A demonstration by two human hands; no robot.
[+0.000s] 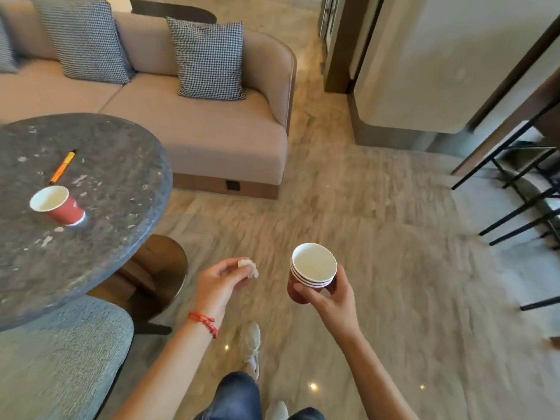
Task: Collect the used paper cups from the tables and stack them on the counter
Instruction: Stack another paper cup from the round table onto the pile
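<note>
— Right hand [330, 298]?

— Its fingers [306, 291] wrap a nested stack of cups [312, 272]; the top one looks empty. Left hand [221, 281] pinches a crumpled scrap [248, 266] (tissue, probably).

— Next?

— The lone cup [57, 204] on the round desk [121, 189], beside a pen [62, 166]. Drop it straight into the stack, rims level. Inside looks empty too.

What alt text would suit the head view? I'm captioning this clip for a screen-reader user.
A person's right hand holds a nested stack of red paper cups above a marble floor, while the left hand pinches a crumpled white scrap. To the left, one more red cup and an orange pen sit on a round dark table before a beige sofa.
</note>
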